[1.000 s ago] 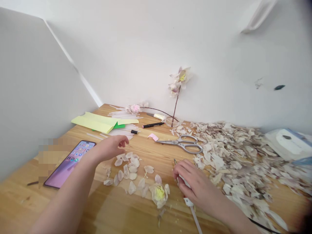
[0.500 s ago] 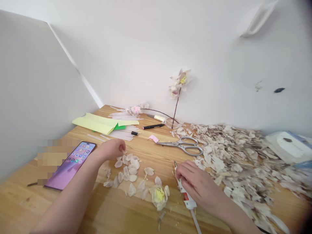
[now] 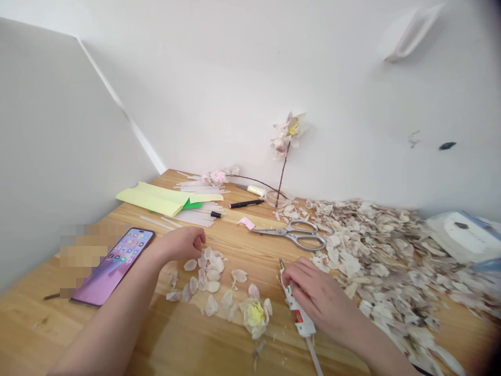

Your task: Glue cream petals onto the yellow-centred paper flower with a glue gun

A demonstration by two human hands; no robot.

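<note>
Now the left hand [image 3: 178, 244], half curled, has dropped to the edge of the loose petals [image 3: 207, 277], its fingertips right at them; whether it has hold of one, I cannot tell. The right hand [image 3: 319, 295] stays wrapped around a white glue gun [image 3: 298, 313], nozzle toward eleven o'clock, a yellow-centred flower [image 3: 255, 315] at its nine o'clock.

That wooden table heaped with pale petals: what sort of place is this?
Probably a home craft corner for making artificial flowers: a white hot glue gun, long steel scissors, and a heap of pale petals.
</note>
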